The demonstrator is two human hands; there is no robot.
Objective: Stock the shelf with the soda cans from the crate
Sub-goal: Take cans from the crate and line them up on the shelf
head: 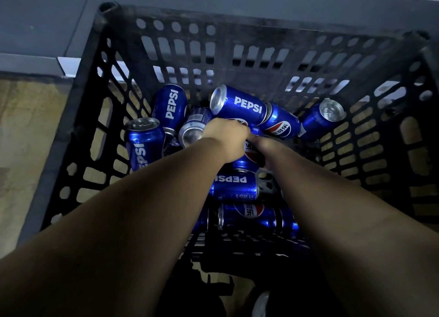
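A black perforated plastic crate [237,43] holds several blue Pepsi soda cans lying in a loose heap. Both my arms reach down into its middle. My left hand [225,138] is curled over a can in the centre of the heap, and its fingers are hidden beyond the knuckles. My right hand [266,150] sits close beside it and grips a can with the red and white logo [250,151] that lies between the two hands. Other cans lie around them: one at the back [240,105], one leaning at the right [320,119], one upright at the left [142,143].
A grey shelf [47,19] runs behind and to the left of the crate. Tan wooden floor [23,138] shows to the left and through the crate's holes. The crate walls rise high around both hands.
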